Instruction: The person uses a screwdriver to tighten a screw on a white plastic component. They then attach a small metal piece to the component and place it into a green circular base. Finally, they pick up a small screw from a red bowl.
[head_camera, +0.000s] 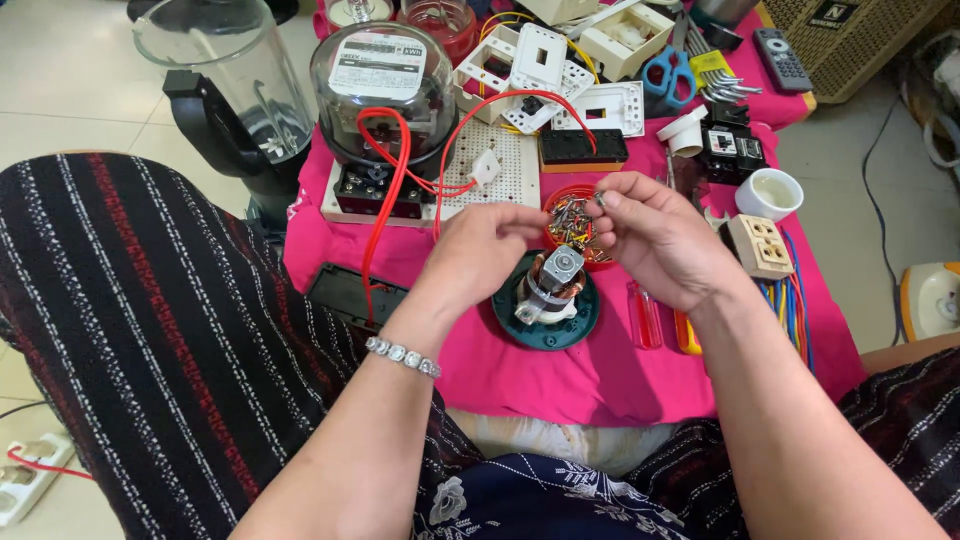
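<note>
Pink cloth (560, 385) covers the low table. Above a small copper-wound motor on a round teal base (547, 297), the left hand (478, 250) pinches nearly closed, contents unclear; the right hand (655, 238) pinches a small screw (601, 199) over the red dish of screws (571, 222). Motor looks exposed, unfastened.

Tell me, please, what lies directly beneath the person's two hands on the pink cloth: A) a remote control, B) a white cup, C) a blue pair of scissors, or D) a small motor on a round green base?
D: the small motor on its round green base sits just under the left hand and right hand.
</note>
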